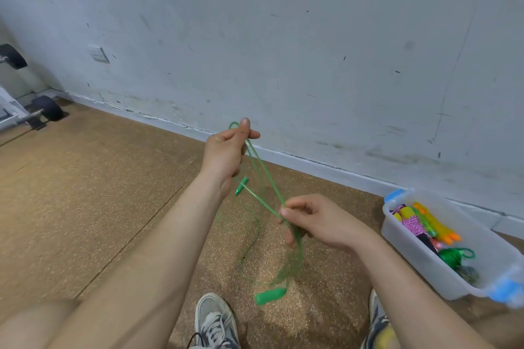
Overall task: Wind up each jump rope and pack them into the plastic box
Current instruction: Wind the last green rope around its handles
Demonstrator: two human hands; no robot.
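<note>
Floor edge: The speckled brown floor (99, 193) ended at a grey, scuffed wall (312, 37). A pale skirting board (312, 163) ran along the join from the far left down toward the right.
Open room: The widest stretch of floor lay left of the left forearm and reached up to the skirting board. A narrower strip showed between the two forearms.
Far left: Exercise equipment with a dark roller (46, 108) stood at the floor's far left edge by the wall, well apart from the hands.
Wall: A white socket plate (98, 54) sat above that corner.
Plastic box: The clear plastic box (416, 252) sat on the floor at the right, near the skirting board. It was open on top, with blue clips (394, 195) at its ends.
Box contents: Wound ropes (414, 225) lay inside, with pink cord, yellow and orange handles, and a green bundle (450, 256).
In the way: Two grey shoes (215, 320) stood at the bottom edge, and the box sat just beside the right forearm.
Left hand: The left hand (226, 150) was raised toward the wall. Its thumb and forefinger pinched a small loop of the green jump rope (266, 176), and the other fingers were curled.
Right hand: The right hand (314, 221) was lower, with curled fingers pinching the strands.
Rope: The strands ran straight between the hands, and slack loops hung blurred below the right hand.
Handles: One green handle (241, 185) hung just beside the left wrist. The other handle (270, 296) dangled low between the shoes, and whether it touched the floor could not be told.
</note>
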